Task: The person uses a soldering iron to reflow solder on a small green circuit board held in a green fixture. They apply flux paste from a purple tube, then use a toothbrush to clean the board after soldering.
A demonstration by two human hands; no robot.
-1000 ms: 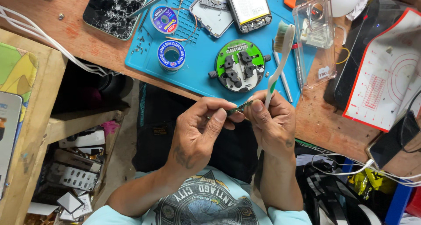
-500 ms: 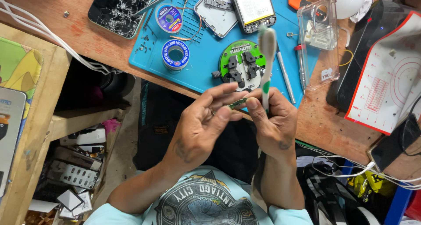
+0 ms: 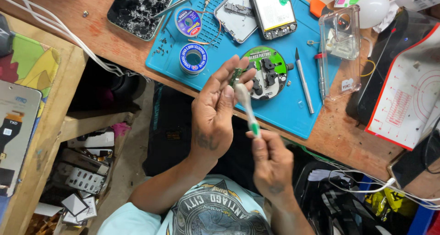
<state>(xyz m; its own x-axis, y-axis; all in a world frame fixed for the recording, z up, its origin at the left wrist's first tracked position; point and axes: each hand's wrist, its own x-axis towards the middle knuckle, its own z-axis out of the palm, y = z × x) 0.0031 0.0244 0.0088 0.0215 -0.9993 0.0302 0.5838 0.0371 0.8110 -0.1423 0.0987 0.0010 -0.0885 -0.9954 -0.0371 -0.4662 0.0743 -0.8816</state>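
Observation:
My left hand point(image 3: 215, 109) is raised above the near edge of the blue work mat point(image 3: 284, 106) and pinches a small green circuit board point(image 3: 235, 75) between fingertips and thumb. My right hand point(image 3: 272, 164), lower and nearer my body, grips the green-and-white handle of a toothbrush point(image 3: 247, 109). The brush head points up and rests against the small board. A round green board-holder jig point(image 3: 268, 72) lies on the mat just behind the fingers.
On the mat lie two solder-wire spools point(image 3: 193, 58), an opened phone point(image 3: 272, 8), a back frame, tweezers and a craft knife point(image 3: 304, 79). A cracked phone point(image 3: 137, 8), a clear case point(image 3: 339, 47) and a white-and-red mat point(image 3: 408, 102) sit on the wooden bench. Cables hang right.
My left hand has lifted with the small board and opened its fingers. My right hand has dropped toward my body, swinging the toothbrush so its head meets the board.

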